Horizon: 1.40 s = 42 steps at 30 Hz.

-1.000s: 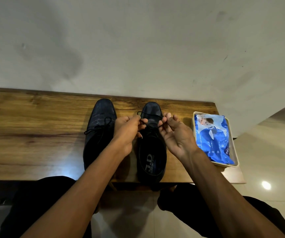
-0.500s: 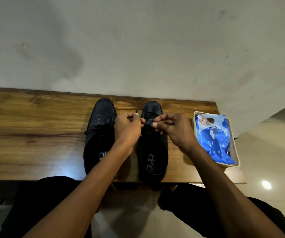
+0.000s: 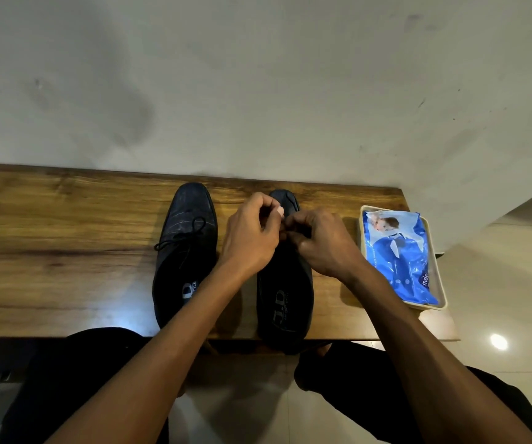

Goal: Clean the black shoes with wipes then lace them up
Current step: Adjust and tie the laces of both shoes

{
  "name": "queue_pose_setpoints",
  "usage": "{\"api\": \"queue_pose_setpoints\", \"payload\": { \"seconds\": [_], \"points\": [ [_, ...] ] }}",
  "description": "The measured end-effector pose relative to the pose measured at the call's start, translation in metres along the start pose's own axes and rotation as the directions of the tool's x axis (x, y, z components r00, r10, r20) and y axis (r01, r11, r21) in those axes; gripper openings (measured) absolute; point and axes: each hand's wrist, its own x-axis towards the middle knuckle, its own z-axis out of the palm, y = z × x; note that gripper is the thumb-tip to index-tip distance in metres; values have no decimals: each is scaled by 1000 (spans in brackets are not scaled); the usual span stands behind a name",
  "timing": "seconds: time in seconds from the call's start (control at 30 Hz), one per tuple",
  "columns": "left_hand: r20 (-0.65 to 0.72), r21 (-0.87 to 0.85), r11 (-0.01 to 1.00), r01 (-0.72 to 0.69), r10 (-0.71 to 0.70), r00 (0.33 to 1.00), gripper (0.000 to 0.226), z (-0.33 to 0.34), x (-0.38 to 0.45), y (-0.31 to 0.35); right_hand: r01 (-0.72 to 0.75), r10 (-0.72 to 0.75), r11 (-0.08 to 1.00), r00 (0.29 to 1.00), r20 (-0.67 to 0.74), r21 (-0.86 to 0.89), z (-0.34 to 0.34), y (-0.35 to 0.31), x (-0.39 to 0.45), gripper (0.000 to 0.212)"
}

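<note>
Both hands, left (image 3: 251,238) and right (image 3: 322,245), pinch the lace over the right shoe (image 3: 285,283); pull evenly toward 9 and 3 o'clock, keeping the knot centred.

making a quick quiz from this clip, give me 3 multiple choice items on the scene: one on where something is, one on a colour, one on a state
1. Where does the wipes pack lie?
A. in a tray at the right end of the bench
B. on the floor
C. between the two shoes

2. What colour is the wipes pack mostly?
A. red
B. blue
C. green

3. What are the hands doing?
A. resting flat on the bench
B. both working at the lace area of the right shoe
C. lifting the left shoe

Answers:
1. A, the pack sits in the pale tray on the wooden bench, right of both shoes.
2. B, its wrapper is blue with some white print.
3. B, the left hand and right hand meet with curled fingers over the right shoe; the left shoe lies untouched, its lace already tied.
</note>
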Motion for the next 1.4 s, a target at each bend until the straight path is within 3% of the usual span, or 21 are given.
{"api": "queue_pose_setpoints", "payload": {
  "seconds": [0.1,0.2,0.5,0.7,0.97,1.17,1.4],
  "points": [
    [246,56,997,50,-62,967,16,-11,3,-4,-53,52,996,999,16,68,0,3,-1,11],
    [323,127,992,13,-54,945,32,-21,1,-1,-134,128,970,991,44,200,2,5,-2,10],
    [178,246,969,2,-47,983,18,-20,-6,-2,-239,228,913,971,73,330,5,2,-5,7],
    [199,264,964,13,-68,978,27,-24,-7,1,-266,266,902,963,48,341,7,1,-6,8],
    [192,315,948,37,-101,976,14,-23,-8,0,-295,295,900,954,50,320,6,-4,-6,8],
    [178,236,968,84,-128,976,9,-19,-10,-1,-265,267,928,963,29,264,6,-7,-7,9],
    [58,187,971,152,-166,984,5,-6,-17,0,-298,304,902,952,31,312,8,-3,-7,8]
  ]
}}
